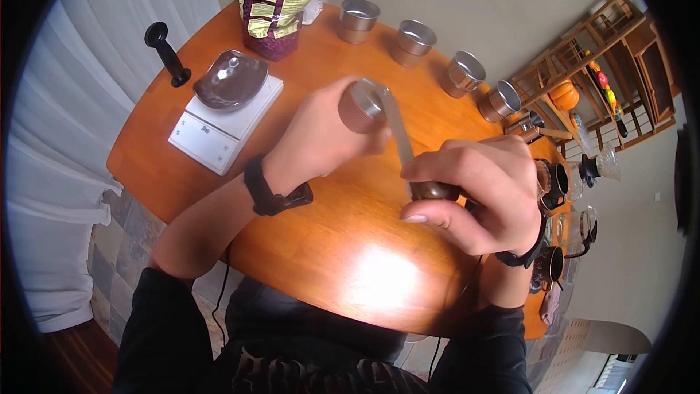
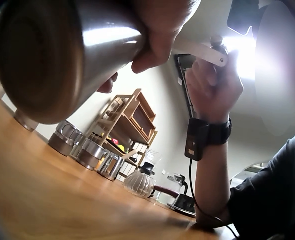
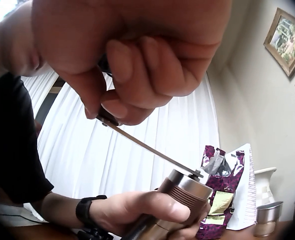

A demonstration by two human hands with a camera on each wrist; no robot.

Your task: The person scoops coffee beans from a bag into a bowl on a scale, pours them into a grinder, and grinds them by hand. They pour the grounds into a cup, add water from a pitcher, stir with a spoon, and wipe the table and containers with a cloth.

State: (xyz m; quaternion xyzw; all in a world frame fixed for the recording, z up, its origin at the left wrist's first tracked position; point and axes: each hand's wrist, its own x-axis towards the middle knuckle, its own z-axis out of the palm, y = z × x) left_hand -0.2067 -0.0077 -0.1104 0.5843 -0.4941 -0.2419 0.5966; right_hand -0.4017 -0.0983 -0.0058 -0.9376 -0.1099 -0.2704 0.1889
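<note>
My left hand (image 1: 313, 135) grips the body of a hand coffee grinder (image 1: 362, 106), held above the table. Its metal cap and ribbed brown band show in the right wrist view, and its rounded base fills the upper left of the left wrist view. A flat metal crank arm (image 3: 152, 150) runs from the cap to a dark knob (image 1: 435, 190). The fingers of my right hand (image 1: 485, 190) pinch that knob. Behind the left hand, a dark glossy dish (image 1: 232, 80) rests on a white scale (image 1: 208, 133).
A purple coffee bag (image 1: 281, 11) and a black tamper-like tool (image 1: 168, 55) stand at the back left. Several metal cups (image 1: 415, 40) line the far edge. Glass servers (image 2: 140, 182) and dark cups (image 1: 553, 266) stand at the right, near a wooden shelf (image 1: 583, 66).
</note>
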